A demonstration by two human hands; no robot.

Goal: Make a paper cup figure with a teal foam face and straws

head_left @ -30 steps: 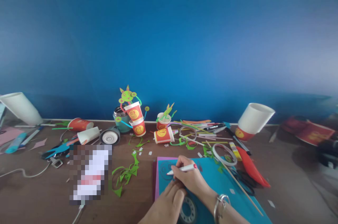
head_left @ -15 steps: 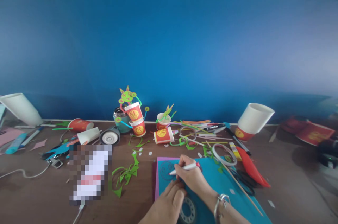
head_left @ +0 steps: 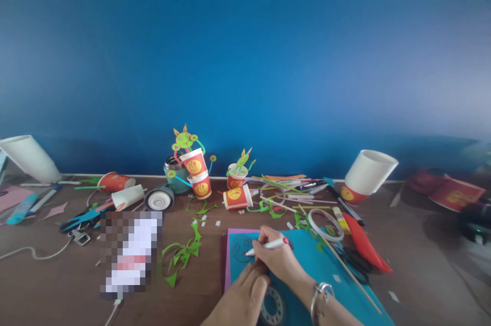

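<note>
My right hand (head_left: 274,252) pinches a white marker (head_left: 268,245) with a red end, its tip on the blue paper (head_left: 307,264). Under the tip is a round face drawing (head_left: 241,248) with two eyes, at the sheet's upper left. My left hand (head_left: 245,287) lies flat on the same sheet, just below the drawing, fingers stretched and close together. Beside it is a grey tape roll (head_left: 273,305), partly covered by my hand and forearm. A purple sheet (head_left: 228,264) shows under the blue one's left edge.
Paper cup figures (head_left: 198,162) stand by the teal flask (head_left: 176,175) at the back. Green paper scraps (head_left: 184,252) lie left of the sheets. A white tape ring (head_left: 326,224), wooden stick (head_left: 356,277), scissors (head_left: 356,262) and red paper (head_left: 366,244) lie on the right.
The marker tip has shifted very slightly left and down on the face drawing. My left hand stays in place on the paper.
</note>
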